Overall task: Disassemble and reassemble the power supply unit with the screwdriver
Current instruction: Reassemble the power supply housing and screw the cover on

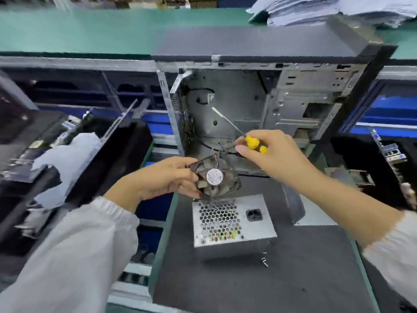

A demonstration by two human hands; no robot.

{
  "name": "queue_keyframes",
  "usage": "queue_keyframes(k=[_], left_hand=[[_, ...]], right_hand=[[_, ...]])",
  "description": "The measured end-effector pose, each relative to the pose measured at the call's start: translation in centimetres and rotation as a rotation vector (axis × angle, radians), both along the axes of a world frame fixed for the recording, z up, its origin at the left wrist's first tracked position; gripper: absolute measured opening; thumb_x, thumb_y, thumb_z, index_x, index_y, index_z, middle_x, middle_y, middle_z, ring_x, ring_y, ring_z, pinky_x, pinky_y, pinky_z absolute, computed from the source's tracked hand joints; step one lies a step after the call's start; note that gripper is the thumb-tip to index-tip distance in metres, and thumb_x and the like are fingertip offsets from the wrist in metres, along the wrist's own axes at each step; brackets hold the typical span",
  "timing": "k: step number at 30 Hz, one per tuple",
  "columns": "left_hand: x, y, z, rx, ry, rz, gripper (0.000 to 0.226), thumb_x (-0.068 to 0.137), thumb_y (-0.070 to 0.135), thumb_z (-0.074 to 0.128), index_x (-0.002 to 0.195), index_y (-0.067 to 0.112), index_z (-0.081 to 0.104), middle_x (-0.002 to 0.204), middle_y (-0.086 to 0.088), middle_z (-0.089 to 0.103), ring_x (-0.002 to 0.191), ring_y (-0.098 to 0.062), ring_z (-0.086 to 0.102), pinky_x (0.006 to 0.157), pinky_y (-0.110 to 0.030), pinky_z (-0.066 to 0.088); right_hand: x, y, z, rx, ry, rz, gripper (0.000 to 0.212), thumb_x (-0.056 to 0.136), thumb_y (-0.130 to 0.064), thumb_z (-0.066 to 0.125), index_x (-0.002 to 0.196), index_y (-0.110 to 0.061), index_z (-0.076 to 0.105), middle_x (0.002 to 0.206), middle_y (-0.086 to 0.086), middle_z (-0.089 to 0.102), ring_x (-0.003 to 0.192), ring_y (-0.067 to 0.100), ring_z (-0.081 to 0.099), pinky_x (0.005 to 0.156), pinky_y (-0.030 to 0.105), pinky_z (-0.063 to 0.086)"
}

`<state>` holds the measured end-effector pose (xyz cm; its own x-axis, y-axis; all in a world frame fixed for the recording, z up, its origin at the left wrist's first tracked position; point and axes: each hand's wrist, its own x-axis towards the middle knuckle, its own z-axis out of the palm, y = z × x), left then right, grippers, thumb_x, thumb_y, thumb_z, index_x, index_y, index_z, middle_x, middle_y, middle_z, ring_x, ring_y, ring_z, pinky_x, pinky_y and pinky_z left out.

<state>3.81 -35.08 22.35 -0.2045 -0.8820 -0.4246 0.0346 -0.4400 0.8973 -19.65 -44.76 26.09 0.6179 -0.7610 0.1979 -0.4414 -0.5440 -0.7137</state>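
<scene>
1. The mat (293,279) covered the bench in front of the person; its green left edge ran just beside the PSU, and bare mat lay open to the near and right sides.
2. The case (248,102) stood open-sided at the far end of the mat, its interior facing the camera. The cavity held loose wires near its floor; the remainder of the cavity was open room.
3. The PSU (252,224) sat on the mat, near the left edge, between the case and the camera. Its perforated face pointed upward, with the socket (254,215) on the right of the grille. It touched neither hand.
4. The left hand (162,177) held the fan (215,177) by its left rim, fingers curled round the frame. The fan hung just above the far edge of the PSU, label facing up. Whether it touched the PSU could not be told.
5. The right hand (270,152) gripped the screwdriver (252,142) by its yellow handle, above and right of the fan. The shaft pointed up-left into the case cavity, its tip clear of the walls.
6. Thin wires ran from the fan toward the case floor, passing beneath the right hand.
7. A few screws (264,260) lay on the mat just beside the near right corner of the PSU.
</scene>
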Motion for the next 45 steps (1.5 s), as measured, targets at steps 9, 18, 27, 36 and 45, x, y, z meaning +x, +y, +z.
queue_keyframes(k=[9,18,27,36,45], left_hand=[[2.5,-0.6,-1.1,-0.133,-0.119,0.02,0.042,0.086,0.01,0.052,0.128,0.01,0.052,0.102,-0.014,0.07,0.089,-0.027,0.068,0.081,-0.038,0.057],[0.7,-1.2,-5.8,-0.218,-0.087,0.452,0.037,0.084,0.031,0.068,0.11,0.004,0.071,0.101,-0.015,0.074,0.084,-0.021,0.069,0.077,-0.033,0.057],[-0.2,-2.6,-5.8,-0.241,-0.16,0.519,0.027,0.098,0.027,0.057,0.095,0.006,0.076,0.088,-0.016,0.074,0.075,-0.022,0.066,0.07,-0.034,0.054],[-1.1,1.4,-7.1,-0.102,0.13,0.343,0.034,0.094,0.01,0.057,0.123,-0.004,0.049,0.103,-0.013,0.07,0.095,-0.024,0.07,0.078,-0.031,0.058],[-3.5,5.7,-7.2,0.053,0.197,0.195,0.054,0.092,0.039,0.057,0.14,0.02,0.041,0.125,-0.012,0.067,0.118,-0.033,0.062,0.095,-0.044,0.054]], right_hand=[[5.8,-2.3,-0.5,0.282,0.184,0.403,0.015,0.091,-0.034,0.062,0.103,-0.03,0.07,0.054,-0.013,0.058,0.042,0.001,0.044,0.043,0.01,0.035],[3.5,-3.2,-4.5,0.806,0.057,0.227,0.024,0.092,-0.025,0.061,0.107,-0.007,0.063,0.096,-0.003,0.069,0.071,0.02,0.071,0.048,0.019,0.048],[2.5,-4.3,-4.9,0.687,0.241,0.322,0.046,0.094,-0.044,0.05,0.113,-0.004,0.059,0.095,0.015,0.071,0.056,0.005,0.057,0.043,0.018,0.035],[2.0,-4.7,-6.0,0.564,0.266,0.329,0.025,0.09,-0.046,0.058,0.094,-0.024,0.066,0.069,-0.014,0.068,0.047,0.004,0.045,0.043,0.02,0.035],[1.8,-3.7,-6.9,0.593,0.592,0.503,0.044,0.088,-0.049,0.057,0.055,-0.023,0.047,0.052,-0.006,0.043,0.047,0.012,0.037,0.048,0.025,0.031]])
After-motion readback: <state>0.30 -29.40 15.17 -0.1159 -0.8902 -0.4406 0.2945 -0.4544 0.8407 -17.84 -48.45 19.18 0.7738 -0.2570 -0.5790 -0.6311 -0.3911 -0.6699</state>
